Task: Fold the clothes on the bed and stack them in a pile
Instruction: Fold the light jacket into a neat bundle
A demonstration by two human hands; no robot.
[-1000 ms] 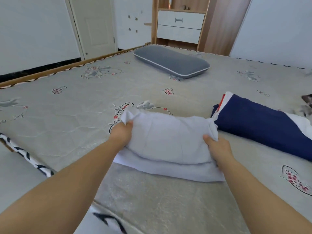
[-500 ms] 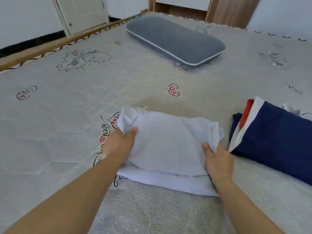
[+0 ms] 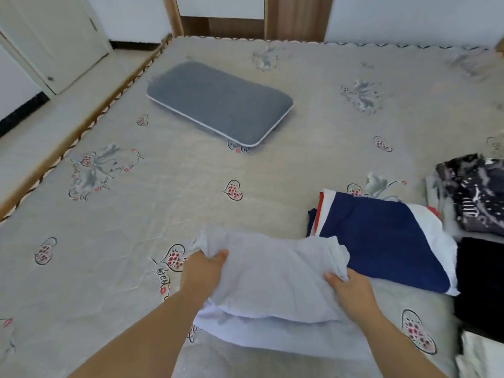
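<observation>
I have the pale lilac cotton garment (image 3: 272,279) half folded near the bed's (image 3: 136,227) front edge, my left hand (image 3: 203,274) and right hand (image 3: 351,293) pinching its two ends. A folded navy-and-white garment (image 3: 381,241) lies just beside; the dark patterned clothes (image 3: 474,192) look unfolded, so much remains, I judge.
</observation>
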